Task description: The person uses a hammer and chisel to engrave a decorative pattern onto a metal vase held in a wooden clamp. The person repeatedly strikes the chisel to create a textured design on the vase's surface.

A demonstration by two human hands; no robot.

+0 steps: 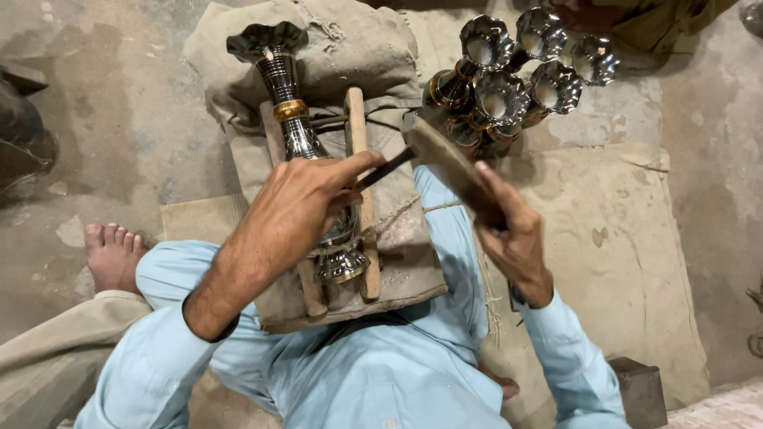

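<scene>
From the head camera I see a bare foot (111, 254) on the floor, well left of the metal vase (306, 151), my landmark. The vase lies on its side between two wooden rails (359, 191) on a cloth-covered cushion (350, 48) in my lap. My left hand (306, 202) rests over the vase's lower body, clenched around a thin dark chisel (381, 171) that points down at it. Right of the vase, my right hand (509, 230) grips a wooden mallet (445, 159), raised just above the chisel's end. Farther right and beyond, a cluster of finished vases (517, 71) stands on the floor.
</scene>
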